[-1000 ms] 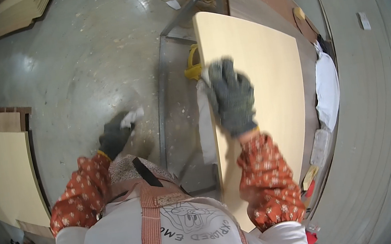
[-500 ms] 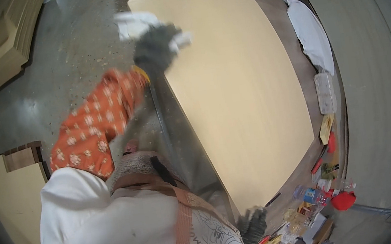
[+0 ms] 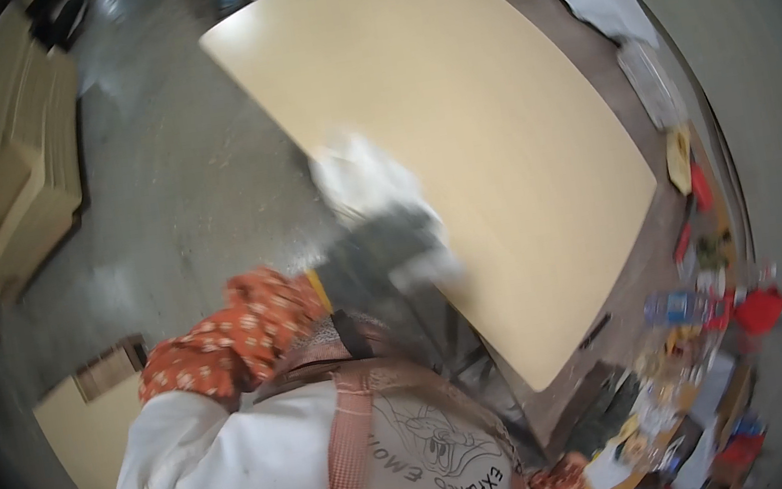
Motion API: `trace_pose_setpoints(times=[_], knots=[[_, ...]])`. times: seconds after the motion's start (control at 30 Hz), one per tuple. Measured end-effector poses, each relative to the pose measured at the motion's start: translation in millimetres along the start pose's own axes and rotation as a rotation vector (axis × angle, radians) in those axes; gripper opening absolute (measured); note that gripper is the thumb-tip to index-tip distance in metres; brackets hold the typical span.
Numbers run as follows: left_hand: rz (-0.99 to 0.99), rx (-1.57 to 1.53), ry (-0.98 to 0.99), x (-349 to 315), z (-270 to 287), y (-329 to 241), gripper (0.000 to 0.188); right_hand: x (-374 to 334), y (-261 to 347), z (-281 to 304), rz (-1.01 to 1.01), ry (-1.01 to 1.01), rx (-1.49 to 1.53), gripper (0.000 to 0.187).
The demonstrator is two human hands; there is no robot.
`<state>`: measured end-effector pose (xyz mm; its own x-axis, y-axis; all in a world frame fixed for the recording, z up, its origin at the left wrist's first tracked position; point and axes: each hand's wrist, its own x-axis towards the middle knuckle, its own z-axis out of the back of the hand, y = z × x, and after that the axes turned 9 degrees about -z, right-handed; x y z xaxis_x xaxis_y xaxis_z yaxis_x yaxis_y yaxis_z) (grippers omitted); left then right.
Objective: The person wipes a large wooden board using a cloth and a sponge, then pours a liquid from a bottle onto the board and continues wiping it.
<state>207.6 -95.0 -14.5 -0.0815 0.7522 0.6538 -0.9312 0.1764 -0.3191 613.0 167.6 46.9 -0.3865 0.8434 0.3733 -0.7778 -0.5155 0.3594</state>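
Head view, looking down over the person's chest. A large pale wooden panel lies flat on a dark worktop, covering most of it; all places below are given relative to this panel. The left hand, in a dark glove, is closed around a white cloth and sits at the panel's near left edge, the cloth bunched above the fingers and overlapping the panel face. Motion blur hides whether the cloth presses flat on the surface or only brushes it. The right hand is out of view; only a scrap of patterned orange sleeve shows below the panel's near corner.

Risks, as judged from this frame: the panel's left edge appears to overhang the worktop above the concrete floor, so a firm push near that edge could tip or slide the panel. Small bottles and packets crowd the worktop just beyond the panel's right corner; a shifted panel could sweep them off. A loosely bunched cloth could also snag on the corner. More pale boards are stacked well to the left, on the floor.
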Motion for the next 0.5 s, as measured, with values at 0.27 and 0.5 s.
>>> trace_pose_setpoints(times=[0.27, 0.5], knots=[[0.740, 0.005, -0.331, -59.8, 73.4, 113.6, 0.032, -11.4, -30.9, -11.9, -0.263, -0.086, -0.177, 0.052], [0.172, 0.230, -0.048, -8.7, -24.6, -25.9, 0.035, -42.0, -65.1, -10.3, -0.201, -0.119, -0.145, 0.037]])
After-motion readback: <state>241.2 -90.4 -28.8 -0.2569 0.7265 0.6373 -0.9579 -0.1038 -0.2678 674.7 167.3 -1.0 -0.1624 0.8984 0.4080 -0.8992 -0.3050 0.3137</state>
